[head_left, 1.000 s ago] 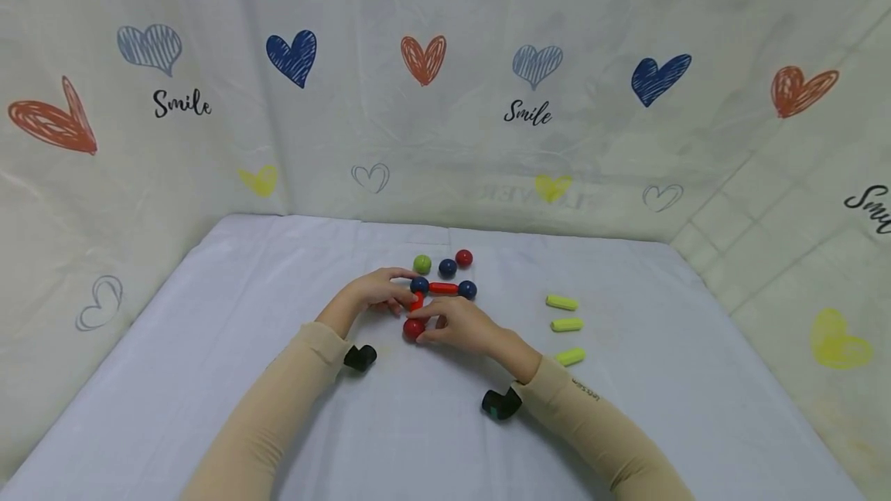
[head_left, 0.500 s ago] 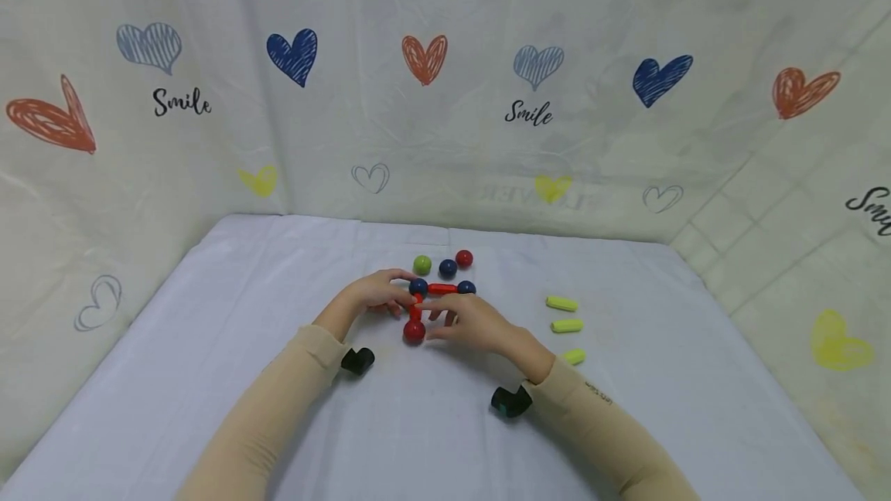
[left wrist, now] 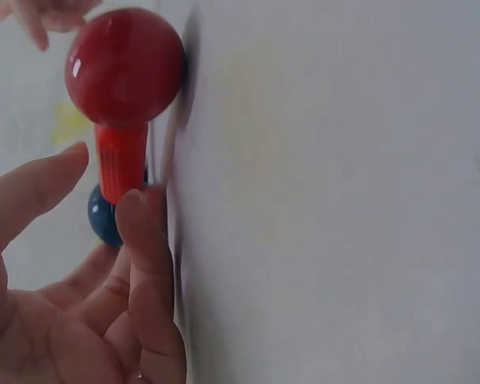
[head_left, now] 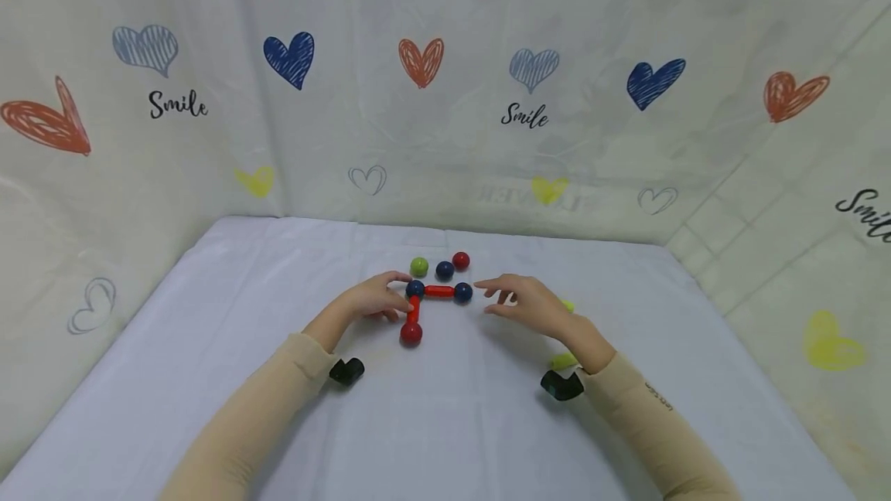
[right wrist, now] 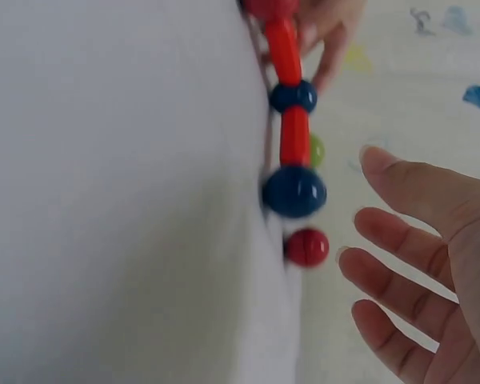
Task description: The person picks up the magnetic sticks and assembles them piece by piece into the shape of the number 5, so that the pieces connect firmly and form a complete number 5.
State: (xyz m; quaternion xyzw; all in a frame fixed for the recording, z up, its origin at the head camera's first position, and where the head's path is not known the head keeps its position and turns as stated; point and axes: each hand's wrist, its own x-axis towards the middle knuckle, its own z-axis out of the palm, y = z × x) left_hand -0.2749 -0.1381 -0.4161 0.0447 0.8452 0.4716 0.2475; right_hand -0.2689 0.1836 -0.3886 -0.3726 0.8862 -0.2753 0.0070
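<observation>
An L-shaped ball-and-rod toy lies on the table: a corner blue ball [head_left: 414,289], two red rods [head_left: 439,291], a red end ball [head_left: 411,333] and a right blue ball [head_left: 462,293]. My left hand [head_left: 372,296] is at its corner, fingers loosely bent beside the near rod and the corner ball. In the left wrist view one fingertip overlaps the rod [left wrist: 122,160], while an upper finger stands a little apart from it. My right hand [head_left: 532,304] hovers right of the right blue ball, fingers spread and empty; the right wrist view shows a gap to that ball [right wrist: 294,192].
Behind the toy lie a loose green ball [head_left: 419,267], a blue ball [head_left: 445,270] and a red ball [head_left: 461,260]. Yellow-green rods [head_left: 562,361] lie at the right, partly hidden by my right hand and arm. A heart-printed cloth [head_left: 445,138] hangs behind the table.
My right hand has let go of the red end ball and moved right, past the right blue ball, over the yellow-green rods. My left hand has stayed almost in place.
</observation>
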